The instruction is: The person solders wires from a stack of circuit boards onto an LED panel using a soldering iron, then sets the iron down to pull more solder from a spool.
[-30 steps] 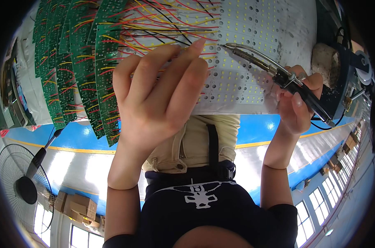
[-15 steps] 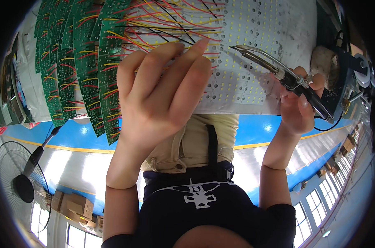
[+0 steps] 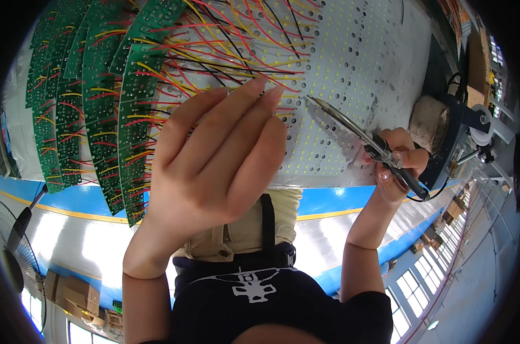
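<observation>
Currently, the right grip (image 3: 394, 182) holds a soldering iron (image 3: 347, 122). Closure of the left grip (image 3: 205, 166) is indeterminate; green boards (image 3: 102, 114) left of it appear wired, panel (image 3: 328, 137) connections unconfirmed.

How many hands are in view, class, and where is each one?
2: the left hand is over the coloured wires, beside the green circuit boards; the right hand holds the soldering iron.

Black fan (image 3: 13, 272) that stood lower left of the left hand (image 3: 205, 157), cardboard boxes (image 3: 75, 295) that showed there too, windows (image 3: 407, 286) that shone below the right hand (image 3: 391, 183), blue-and-grey floor (image 3: 79, 200) that spread below both
</observation>
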Motion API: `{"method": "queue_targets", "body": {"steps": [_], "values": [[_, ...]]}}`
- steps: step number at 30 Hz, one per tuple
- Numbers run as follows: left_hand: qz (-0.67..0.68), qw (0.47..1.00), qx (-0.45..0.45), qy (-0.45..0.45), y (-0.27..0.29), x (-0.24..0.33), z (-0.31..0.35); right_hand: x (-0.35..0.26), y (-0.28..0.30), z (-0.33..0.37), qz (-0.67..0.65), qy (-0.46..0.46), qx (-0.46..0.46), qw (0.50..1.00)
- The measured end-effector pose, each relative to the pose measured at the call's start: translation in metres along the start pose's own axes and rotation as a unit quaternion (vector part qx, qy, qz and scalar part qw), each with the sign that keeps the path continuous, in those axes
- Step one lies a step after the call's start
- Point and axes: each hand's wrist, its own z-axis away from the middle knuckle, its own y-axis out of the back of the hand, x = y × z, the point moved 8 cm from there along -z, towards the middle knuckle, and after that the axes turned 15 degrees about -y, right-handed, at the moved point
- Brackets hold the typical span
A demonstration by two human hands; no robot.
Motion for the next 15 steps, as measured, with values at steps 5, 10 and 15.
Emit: {"method": "queue_targets", "body": {"steps": [5,10,15], "values": [[0.016,1.0,-0.003,0.019,-0.0019,-0.0015,-0.0008,-0.0036,-0.0045,-0.0021,0.029,0.015,0.004,0.999],[0.015,0.998,-0.026,0.046,-0.0018,-0.0024,-0.0023,-0.003,-0.0077,-0.0042,0.041,0.004,0.012,0.999],[0.024,0.998,-0.047,0.047,-0.0038,-0.0022,-0.0027,-0.0006,-0.004,-0.0013,0.023,0.005,0.018,1.0]]}}
